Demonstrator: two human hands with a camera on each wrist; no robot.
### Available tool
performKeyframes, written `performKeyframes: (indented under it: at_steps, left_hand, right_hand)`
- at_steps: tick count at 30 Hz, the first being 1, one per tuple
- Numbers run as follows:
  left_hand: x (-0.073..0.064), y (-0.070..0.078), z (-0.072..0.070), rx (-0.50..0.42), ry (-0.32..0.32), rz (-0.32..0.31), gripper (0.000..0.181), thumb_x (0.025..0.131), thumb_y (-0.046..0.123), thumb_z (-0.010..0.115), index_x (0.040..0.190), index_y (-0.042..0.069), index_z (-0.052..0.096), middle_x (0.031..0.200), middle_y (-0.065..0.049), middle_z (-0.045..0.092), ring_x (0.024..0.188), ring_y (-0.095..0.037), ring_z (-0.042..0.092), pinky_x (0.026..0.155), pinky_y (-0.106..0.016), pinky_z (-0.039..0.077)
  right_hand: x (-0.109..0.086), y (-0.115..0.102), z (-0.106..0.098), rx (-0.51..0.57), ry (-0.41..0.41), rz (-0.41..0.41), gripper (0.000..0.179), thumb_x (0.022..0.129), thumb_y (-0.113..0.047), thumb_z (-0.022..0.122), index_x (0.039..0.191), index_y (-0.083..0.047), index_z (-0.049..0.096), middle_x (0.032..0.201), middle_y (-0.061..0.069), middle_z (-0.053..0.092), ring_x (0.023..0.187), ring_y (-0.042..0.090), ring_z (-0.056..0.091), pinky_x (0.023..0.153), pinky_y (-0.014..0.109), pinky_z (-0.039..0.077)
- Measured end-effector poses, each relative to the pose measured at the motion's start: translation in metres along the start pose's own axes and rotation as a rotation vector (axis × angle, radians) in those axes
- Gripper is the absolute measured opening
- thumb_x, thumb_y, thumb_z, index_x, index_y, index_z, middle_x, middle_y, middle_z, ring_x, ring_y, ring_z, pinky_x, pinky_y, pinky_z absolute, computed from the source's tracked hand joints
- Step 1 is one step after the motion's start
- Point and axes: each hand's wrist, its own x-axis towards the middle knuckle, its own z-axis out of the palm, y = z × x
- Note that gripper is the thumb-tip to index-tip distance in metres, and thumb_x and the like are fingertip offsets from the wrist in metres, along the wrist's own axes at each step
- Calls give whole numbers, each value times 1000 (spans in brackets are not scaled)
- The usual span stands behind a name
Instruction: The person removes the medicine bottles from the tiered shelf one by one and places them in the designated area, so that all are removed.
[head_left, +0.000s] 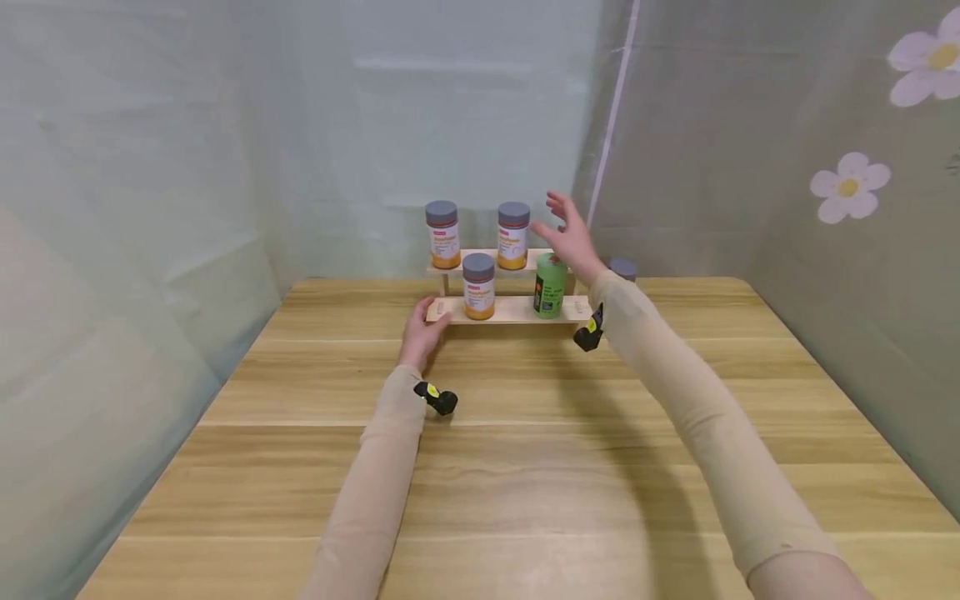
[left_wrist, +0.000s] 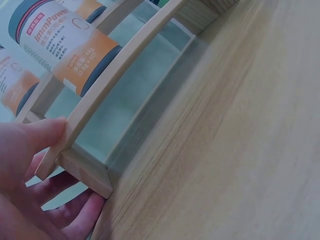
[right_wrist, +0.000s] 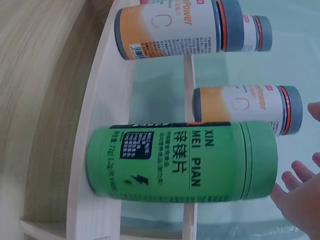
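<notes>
A two-step wooden shelf (head_left: 517, 312) stands at the back of the table. My left hand (head_left: 422, 333) holds its left end; in the left wrist view the thumb lies at the lower step's front edge and the fingers (left_wrist: 82, 217) wrap behind the leg. On the lower step are a grey-capped vitamin bottle (head_left: 479, 289) and a green bottle (head_left: 550, 293). Two more grey-capped bottles, one on the left (head_left: 443, 240) and one on the right (head_left: 513, 240), are on the upper step. Beside the latter, above the green bottle, my right hand (head_left: 576, 240) holds nothing, its fingers spread and slightly bent.
Another grey-capped bottle (head_left: 622, 268) shows behind the right sleeve, mostly hidden. The wood-grain table (head_left: 495, 467) extends from the shelf toward me. Pale fabric (head_left: 472, 100) hangs behind it, and a grey flowered curtain (head_left: 750, 150) is on the right.
</notes>
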Motion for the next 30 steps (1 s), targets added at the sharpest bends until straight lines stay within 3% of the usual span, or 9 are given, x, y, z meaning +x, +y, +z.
performKeyframes:
  at_steps: [10,17,25,30]
  left_hand:
    - [-1,5,-1,-28,2,-14,61,94,20,63,148,10,36,158,-15,30,147,-30,25,122,-42,21]
    - [-1,5,10,-47,-3,-25,59,93,19,64,147,12,39,157,-15,31,145,-29,27,120,-42,26]
    - [-3,8,17,-79,-18,-26,62,92,18,66,147,12,38,157,-15,32,143,-29,32,119,-41,29]
    - [-2,11,17,-77,-15,-36,60,92,20,66,146,16,40,157,-14,32,144,-28,32,118,-41,29]
  right_hand:
    - [14,-8,23,-8,-50,50,78,91,-30,67,153,-21,21,158,6,29,146,24,28,119,41,27]
    - [13,-8,28,-4,-26,140,86,90,-32,68,154,-20,12,156,13,29,142,29,34,116,42,33]
    - [11,-4,22,-116,-18,154,71,91,-35,67,147,-9,31,148,13,43,135,27,43,113,41,38]
    - [12,-2,21,-140,-6,126,70,91,-37,67,146,-10,34,147,13,45,135,26,43,112,40,39]
